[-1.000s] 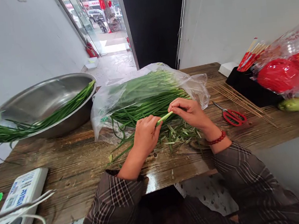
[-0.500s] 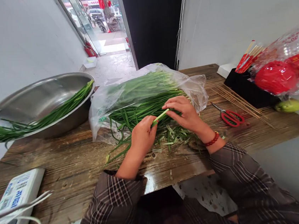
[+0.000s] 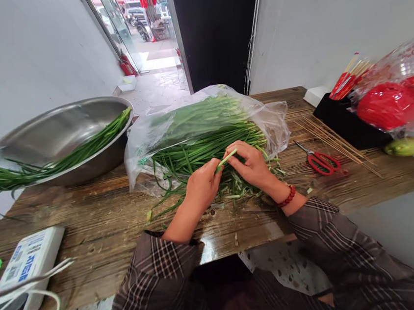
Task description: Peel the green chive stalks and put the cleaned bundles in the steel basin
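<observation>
My left hand [image 3: 203, 185] is closed on a green stalk [image 3: 226, 159], whose pale end points up to the right. The fingers of my right hand [image 3: 249, 165] are pinched around that pale end, close to the left fingertips. Behind both hands, a heap of long green stalks [image 3: 206, 147] lies partly inside a clear plastic bag [image 3: 139, 142]. Peeled scraps [image 3: 242, 188] are scattered on the wooden table [image 3: 118, 223] beneath my hands. To the left, a large metal bowl [image 3: 59, 126] holds more green stalks [image 3: 91, 150], their leaves hanging over its rim.
Red-handled scissors [image 3: 322, 162] and thin wooden sticks [image 3: 335, 141] lie to the right. Past them stand a black box [image 3: 351, 122], a red bundle in plastic [image 3: 389, 106] and a yellow-green fruit [image 3: 404, 146]. A white device [image 3: 31, 262] with cables sits at the left front.
My right hand has moved down and left, and its fingers have closed in around the stalk's pale end. The whole view has shifted slightly.
</observation>
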`<state>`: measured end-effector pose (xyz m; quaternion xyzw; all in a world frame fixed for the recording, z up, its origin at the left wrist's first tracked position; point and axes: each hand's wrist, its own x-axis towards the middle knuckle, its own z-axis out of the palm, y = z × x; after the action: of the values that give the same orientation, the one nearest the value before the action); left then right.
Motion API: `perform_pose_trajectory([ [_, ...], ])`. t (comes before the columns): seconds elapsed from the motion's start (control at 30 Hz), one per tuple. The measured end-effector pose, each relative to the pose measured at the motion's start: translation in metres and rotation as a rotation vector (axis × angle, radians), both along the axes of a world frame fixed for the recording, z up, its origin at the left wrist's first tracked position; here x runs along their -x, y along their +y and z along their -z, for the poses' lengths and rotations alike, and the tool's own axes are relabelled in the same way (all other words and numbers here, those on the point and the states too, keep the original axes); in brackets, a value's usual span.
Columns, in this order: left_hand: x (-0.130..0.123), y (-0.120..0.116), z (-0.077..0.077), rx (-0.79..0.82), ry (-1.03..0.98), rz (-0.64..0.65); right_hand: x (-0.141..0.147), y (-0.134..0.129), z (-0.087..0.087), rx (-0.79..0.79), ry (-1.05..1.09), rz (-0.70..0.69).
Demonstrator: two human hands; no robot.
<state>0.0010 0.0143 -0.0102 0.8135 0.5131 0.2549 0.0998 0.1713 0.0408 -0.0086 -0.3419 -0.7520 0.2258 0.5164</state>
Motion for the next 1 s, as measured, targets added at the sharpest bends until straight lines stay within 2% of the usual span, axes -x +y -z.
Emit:
perform_pose_trajectory([
  [0.13, 0.001, 0.003, -0.002, 0.054, -0.034, -0.076, -0.006, 0.009, 0.004, 0.252, 0.393, 0.127],
  [0.2, 0.003, 0.005, -0.005, 0.078, -0.125, -0.086, -0.017, 0.012, 0.001, 0.293, 0.471, 0.16],
  [0.3, 0.005, 0.007, -0.009, 0.125, -0.267, -0.07, -0.031, 0.009, -0.011, 0.239, 0.268, 0.032],
  [0.4, 0.005, 0.005, -0.014, 0.16, -0.386, -0.068, -0.034, 0.003, -0.021, 0.041, -0.052, -0.106],
  [0.5, 0.004, 0.003, -0.016, 0.214, -0.482, -0.066, -0.029, 0.001, -0.019, -0.13, -0.179, -0.041],
  [0.6, 0.004, 0.003, -0.016, 0.338, -0.564, -0.052, -0.024, 0.005, -0.011, -0.168, -0.258, -0.026],
  [0.7, 0.005, 0.003, -0.016, 0.456, -0.667, -0.023, -0.022, 0.006, -0.006, -0.165, -0.26, -0.032],
  [0.8, 0.005, 0.001, -0.018, 0.493, -0.724, 0.006, -0.02, 0.004, -0.006, -0.149, -0.198, -0.015],
  [1.0, -0.001, -0.002, -0.022, 0.533, -0.75, 0.009, 0.0, -0.004, 0.002, 0.019, 0.068, 0.049],
])
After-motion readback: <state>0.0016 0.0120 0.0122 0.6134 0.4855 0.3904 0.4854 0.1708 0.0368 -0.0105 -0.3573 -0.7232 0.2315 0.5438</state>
